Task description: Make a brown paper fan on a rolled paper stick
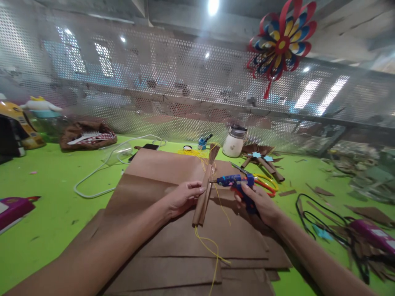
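My left hand (187, 197) pinches a rolled brown paper tube (200, 205) with a loose paper flap along its side. A fringed brush-like end (214, 153) sticks out at the tube's top, and yellow string (212, 248) trails from its bottom. In my right hand (257, 201) is a blue hot glue gun (230, 180), its nozzle pointing left at the paper's edge; whether it touches cannot be made out. Beneath both hands lie stacked sheets of brown paper (166, 242).
Behind the paper stand a white jar (233, 142) and a small blue bottle (202, 144). Finished paper brooms (265, 162) lie right of the jar. Scissors with red and yellow handles (268, 183) rest behind the glue gun. Paper scraps and a black cord (308, 205) lie at right.
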`<state>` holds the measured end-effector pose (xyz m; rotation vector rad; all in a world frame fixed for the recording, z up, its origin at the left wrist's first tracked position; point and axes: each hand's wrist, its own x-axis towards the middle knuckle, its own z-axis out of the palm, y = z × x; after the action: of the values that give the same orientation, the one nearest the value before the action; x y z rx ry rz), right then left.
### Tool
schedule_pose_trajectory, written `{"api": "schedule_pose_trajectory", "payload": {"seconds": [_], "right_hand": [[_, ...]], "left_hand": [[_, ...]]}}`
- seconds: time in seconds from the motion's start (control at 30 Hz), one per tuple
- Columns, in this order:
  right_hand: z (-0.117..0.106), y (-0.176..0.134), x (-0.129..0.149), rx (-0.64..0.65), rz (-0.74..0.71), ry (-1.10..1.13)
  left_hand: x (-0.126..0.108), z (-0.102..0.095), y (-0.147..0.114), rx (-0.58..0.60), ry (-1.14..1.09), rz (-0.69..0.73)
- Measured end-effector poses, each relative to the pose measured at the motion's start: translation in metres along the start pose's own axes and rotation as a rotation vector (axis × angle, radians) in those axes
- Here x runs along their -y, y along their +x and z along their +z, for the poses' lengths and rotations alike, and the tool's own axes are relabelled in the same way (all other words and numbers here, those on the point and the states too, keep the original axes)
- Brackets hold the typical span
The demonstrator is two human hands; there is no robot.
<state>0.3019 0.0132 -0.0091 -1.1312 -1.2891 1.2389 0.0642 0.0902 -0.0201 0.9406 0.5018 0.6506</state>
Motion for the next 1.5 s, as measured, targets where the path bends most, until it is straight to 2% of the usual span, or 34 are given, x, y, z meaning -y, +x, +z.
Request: {"api": "schedule_pose_trajectory", "payload": {"seconds": [0.17, 0.4, 0.63, 1.1, 1.5], "right_hand": [[0.0, 0.0, 0.0, -0.004, 0.001, -0.015], [0.0, -0.009, 0.0, 0.11, 0.025, -0.091], [-0.001, -0.012, 0.005, 0.149, 0.017, -0.162], [0.004, -0.003, 0.005, 0.001, -0.01, -0.067], [-0.003, -0.012, 0.001, 0.182, -0.013, -0.194]], "left_hand": [[-0.001, 0.0, 0.0, -0.021, 0.004, -0.016], [0.001, -0.002, 0.001, -0.018, 0.003, 0.001], [0.0, 0.0, 0.002, -0.039, -0.004, -0.025], [-0.001, 0.003, 0.003, -0.043, 0.001, -0.033], [-0.002, 0.002, 0.004, -0.034, -0.021, -0.037]]}}
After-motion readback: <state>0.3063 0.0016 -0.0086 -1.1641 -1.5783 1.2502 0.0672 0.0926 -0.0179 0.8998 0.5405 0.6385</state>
